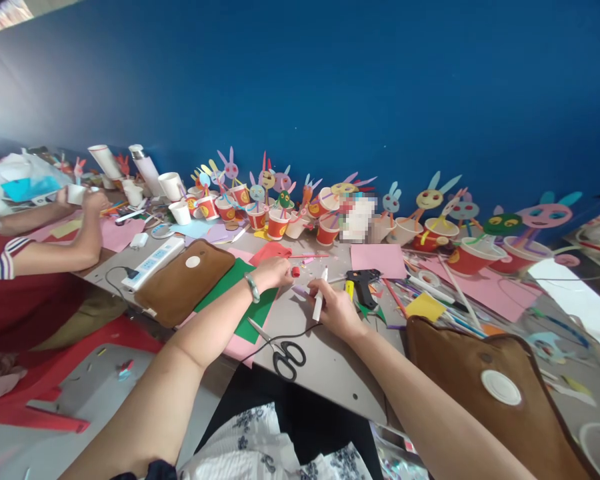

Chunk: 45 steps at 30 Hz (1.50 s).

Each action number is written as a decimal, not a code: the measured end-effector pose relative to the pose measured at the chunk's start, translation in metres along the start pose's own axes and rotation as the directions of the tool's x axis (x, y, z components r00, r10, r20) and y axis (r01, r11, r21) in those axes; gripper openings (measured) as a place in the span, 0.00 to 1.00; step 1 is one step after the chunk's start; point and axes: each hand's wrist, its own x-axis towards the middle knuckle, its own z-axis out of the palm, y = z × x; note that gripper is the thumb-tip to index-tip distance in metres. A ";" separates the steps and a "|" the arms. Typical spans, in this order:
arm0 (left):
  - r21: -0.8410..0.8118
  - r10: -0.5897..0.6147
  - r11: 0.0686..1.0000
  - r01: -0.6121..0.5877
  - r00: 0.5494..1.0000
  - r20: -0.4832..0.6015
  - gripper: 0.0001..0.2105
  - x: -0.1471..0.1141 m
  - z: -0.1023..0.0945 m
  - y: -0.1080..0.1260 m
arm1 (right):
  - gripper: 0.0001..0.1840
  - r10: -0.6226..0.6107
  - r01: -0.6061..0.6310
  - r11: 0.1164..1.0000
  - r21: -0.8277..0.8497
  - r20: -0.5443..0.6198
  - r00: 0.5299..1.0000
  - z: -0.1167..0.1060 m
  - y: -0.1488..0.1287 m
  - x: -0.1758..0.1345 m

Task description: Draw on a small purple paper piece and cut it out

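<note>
My right hand is closed around a white marker, which stands nearly upright with its tip pointing up. A small purple paper piece sticks out by the same fingers. To the left, my left hand is pinched, with a red marker cap at its fingertips. Under my left wrist lies a green paper sheet, partly hidden by the arm. Black-handled scissors rest on the table between my forearms. A black glue gun lies just right of my right hand.
Paper cups with rabbit figures line the blue wall. Brown cushion-like pads lie on both sides. A power strip is at left, pink paper ahead. A co-worker's arm reaches in at far left, above a red stool.
</note>
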 end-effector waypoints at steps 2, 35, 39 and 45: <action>-0.024 0.006 1.000 -0.005 1.000 0.014 0.11 0.001 0.001 0.000 | 0.08 0.002 -0.002 1.000 0.000 -0.011 1.000 0.000 0.002 0.000; -0.985 0.107 0.105 0.140 0.983 0.151 0.11 0.004 -0.003 0.011 | 0.09 -0.134 0.128 0.989 0.075 0.093 0.987 0.000 -0.020 -0.006; -0.991 0.153 0.060 0.118 0.980 0.126 0.15 0.004 -0.002 0.009 | 0.08 -0.134 0.127 0.989 0.069 0.105 0.985 -0.001 -0.020 -0.006; -0.984 0.183 0.121 0.130 0.971 0.151 0.17 -0.003 -0.008 0.018 | 0.08 -0.141 0.137 0.989 0.050 0.105 0.984 0.000 -0.021 -0.007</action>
